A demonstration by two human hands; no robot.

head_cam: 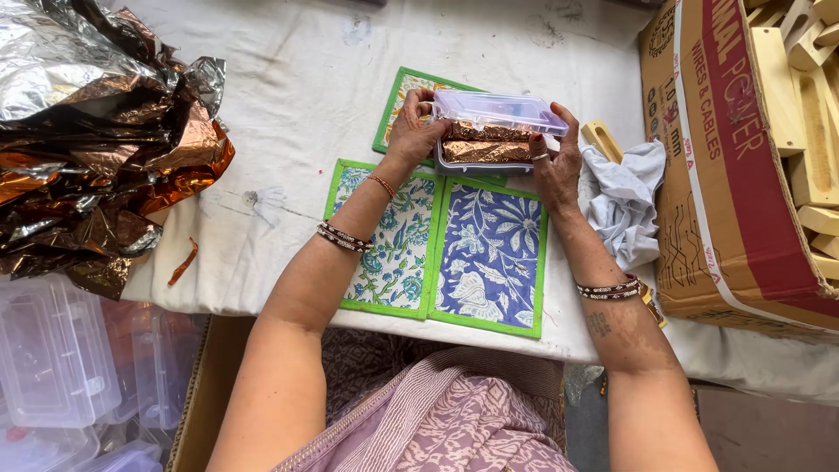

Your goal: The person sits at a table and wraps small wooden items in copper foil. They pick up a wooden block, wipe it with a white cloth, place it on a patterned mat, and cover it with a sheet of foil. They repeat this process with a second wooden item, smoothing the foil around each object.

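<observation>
Just above the middle of the frame, both hands grip a clear plastic box (489,131) from its two ends: the left hand (412,131) curls its fingers around the left end, and the right hand (556,157) clasps the right end with the thumb over the lid (498,111). Inside lie bars wrapped in copper foil (485,144), and the lid sits tilted, not seated flat. If the grip presses unevenly, the lid could likely skew off or pinch the foil wrap, and the box, held clear of the table, could tip its contents out. Beneath it lie floral mats with green borders (454,245) on the white cloth (288,79). Room is tight on the right, where a crumpled grey rag (625,197) and a cardboard carton of wooden pieces (743,166) crowd in; crinkled foil sheets (96,131) fill the upper left. Empty clear boxes (61,358) sit at lower left, past the table's near edge.
</observation>
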